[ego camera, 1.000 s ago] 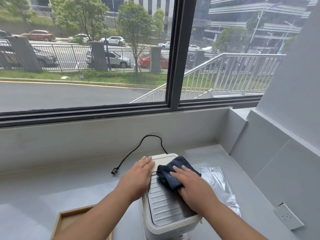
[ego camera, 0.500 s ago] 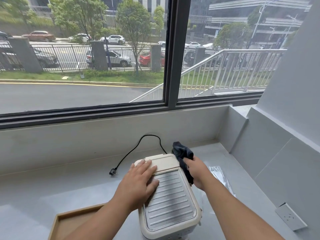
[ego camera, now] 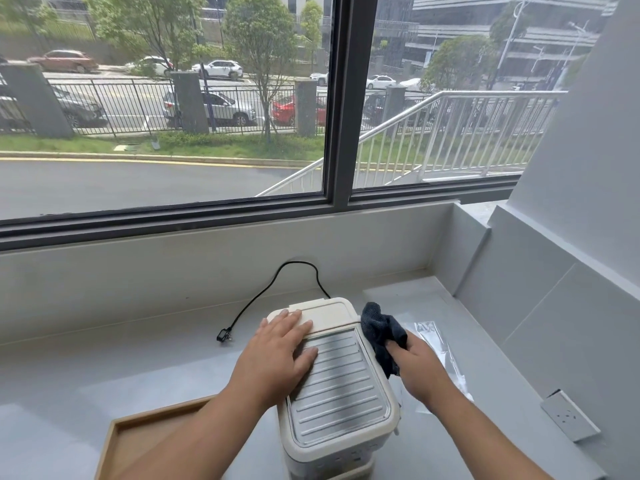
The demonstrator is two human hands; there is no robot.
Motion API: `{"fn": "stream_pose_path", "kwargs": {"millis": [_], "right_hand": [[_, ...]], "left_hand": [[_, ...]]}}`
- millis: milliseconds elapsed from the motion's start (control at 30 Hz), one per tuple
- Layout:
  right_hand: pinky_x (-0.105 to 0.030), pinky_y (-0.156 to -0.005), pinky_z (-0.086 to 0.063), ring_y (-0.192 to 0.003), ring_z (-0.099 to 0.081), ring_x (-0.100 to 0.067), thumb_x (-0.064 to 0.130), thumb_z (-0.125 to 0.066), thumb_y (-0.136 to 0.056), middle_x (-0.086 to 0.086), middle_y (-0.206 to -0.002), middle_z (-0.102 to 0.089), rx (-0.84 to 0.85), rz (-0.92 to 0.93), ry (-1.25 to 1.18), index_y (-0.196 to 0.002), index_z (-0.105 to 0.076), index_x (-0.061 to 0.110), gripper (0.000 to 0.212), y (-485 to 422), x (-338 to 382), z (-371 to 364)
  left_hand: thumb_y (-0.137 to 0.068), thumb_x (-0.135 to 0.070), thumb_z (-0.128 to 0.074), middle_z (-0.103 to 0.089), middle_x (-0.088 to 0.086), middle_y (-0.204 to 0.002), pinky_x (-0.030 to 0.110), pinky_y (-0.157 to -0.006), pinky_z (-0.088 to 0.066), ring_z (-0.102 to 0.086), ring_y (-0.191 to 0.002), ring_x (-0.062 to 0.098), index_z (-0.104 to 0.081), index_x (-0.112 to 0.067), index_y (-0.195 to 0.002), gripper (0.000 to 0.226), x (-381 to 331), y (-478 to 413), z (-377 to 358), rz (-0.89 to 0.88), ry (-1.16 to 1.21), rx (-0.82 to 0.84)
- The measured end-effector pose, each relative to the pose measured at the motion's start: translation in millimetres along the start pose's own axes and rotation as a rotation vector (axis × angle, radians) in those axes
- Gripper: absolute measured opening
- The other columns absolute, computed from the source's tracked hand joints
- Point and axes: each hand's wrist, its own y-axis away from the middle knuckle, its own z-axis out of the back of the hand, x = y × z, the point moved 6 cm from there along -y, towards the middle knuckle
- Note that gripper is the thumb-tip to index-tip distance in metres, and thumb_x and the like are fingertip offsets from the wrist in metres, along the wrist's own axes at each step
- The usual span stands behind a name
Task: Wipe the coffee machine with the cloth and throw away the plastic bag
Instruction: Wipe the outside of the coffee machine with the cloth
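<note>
A cream coffee machine with a ribbed metal top stands on the grey counter. My left hand lies flat on the machine's top, at its far left corner, fingers spread. My right hand grips a dark blue cloth and holds it against the machine's right side near the top edge. A clear plastic bag lies flat on the counter just right of the machine, partly hidden behind my right hand.
A black power cord with its plug trails over the counter behind the machine. A wooden tray sits at the front left. A white wall socket is on the right wall. A window ledge runs along the back.
My right hand has taken the cloth off the machine's top and down to its right side. My left hand has slid a little further onto the ribbed top.
</note>
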Motion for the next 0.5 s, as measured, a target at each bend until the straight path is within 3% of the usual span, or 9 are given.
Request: {"fn": "stream_pose_path", "kwargs": {"millis": [133, 267, 333, 433, 500], "right_hand": [[-0.028, -0.071, -0.059, -0.073, -0.067, -0.011, 0.038, -0.059, -0.096, 0.0, -0.082, -0.076, -0.044, 0.05, -0.03, -0.097, -0.075, 0.035, 0.016, 40, -5, 2], [-0.026, -0.063, -0.044, -0.058, -0.052, -0.01, 0.026, -0.058, -0.106, 0.006, -0.065, -0.064, -0.145, 0.034, -0.022, -0.089, -0.073, 0.036, 0.025, 71, -26, 5], [-0.025, -0.061, -0.048, -0.059, -0.056, -0.01, 0.024, -0.06, -0.105, -0.001, -0.066, -0.066, -0.193, 0.034, -0.033, -0.093, -0.074, 0.037, 0.023, 84, -31, 5], [-0.036, -0.063, -0.059, -0.058, -0.056, -0.017, 0.017, -0.062, -0.103, -0.007, -0.063, -0.064, -0.239, 0.01, -0.08, -0.099, -0.075, 0.032, 0.02, 101, -34, 2], [-0.029, -0.057, -0.057, -0.052, -0.053, -0.018, 0.008, -0.061, -0.102, -0.006, -0.058, -0.061, -0.267, 0.02, -0.097, -0.1, -0.074, 0.031, 0.026, 114, -34, -3]], "left_hand": [[-0.101, -0.062, -0.042, -0.027, -0.013, -0.171, 0.033, -0.13, 0.003, -0.009, -0.16, 0.007, -0.041, -0.039, -0.157, 0.061, -1, 1, 1, -0.002, 0.01, -0.011], [-0.101, -0.061, -0.042, -0.029, -0.011, -0.171, 0.035, -0.13, 0.001, -0.01, -0.16, 0.009, -0.041, -0.038, -0.157, 0.06, -2, 2, 2, -0.004, 0.011, -0.013], [-0.101, -0.06, -0.043, -0.029, -0.01, -0.17, 0.035, -0.13, 0.0, -0.012, -0.16, 0.01, -0.042, -0.037, -0.157, 0.06, -3, 2, 3, -0.005, 0.016, -0.016], [-0.101, -0.06, -0.043, -0.029, -0.01, -0.171, 0.036, -0.131, 0.001, -0.011, -0.16, 0.009, -0.042, -0.037, -0.157, 0.06, -4, 2, 4, -0.003, 0.021, -0.015], [-0.101, -0.06, -0.043, -0.029, -0.01, -0.171, 0.036, -0.131, 0.0, -0.011, -0.16, 0.009, -0.042, -0.037, -0.157, 0.06, -4, 3, 4, -0.002, 0.028, -0.02]]}}
